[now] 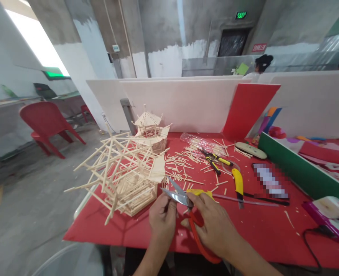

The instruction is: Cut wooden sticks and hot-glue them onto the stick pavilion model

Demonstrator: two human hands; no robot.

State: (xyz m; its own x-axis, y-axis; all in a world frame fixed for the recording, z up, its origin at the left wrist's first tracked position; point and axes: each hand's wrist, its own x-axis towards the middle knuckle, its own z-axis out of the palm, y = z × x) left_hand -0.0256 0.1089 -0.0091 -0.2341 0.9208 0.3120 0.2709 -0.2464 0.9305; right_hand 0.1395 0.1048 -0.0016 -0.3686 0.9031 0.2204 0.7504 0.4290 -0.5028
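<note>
My right hand (212,222) grips red-handled scissors (195,226), whose open blades (176,193) point up and to the left. My left hand (162,218) sits just left of the blades, its fingers pinched together on something too small to make out. A wooden stick model of a pavilion (126,172) lies tilted on the red table (106,226) to the left of my hands. A second, smaller stick pavilion (149,128) stands upright behind it.
Loose wooden sticks (183,165), yellow-handled pliers (215,159), a yellow-handled knife (238,186), a metal ruler (244,200) and a plastic bag (198,142) lie on the table. A glue gun (330,220) rests at right. White and red boards stand behind. A red chair (47,124) stands at left.
</note>
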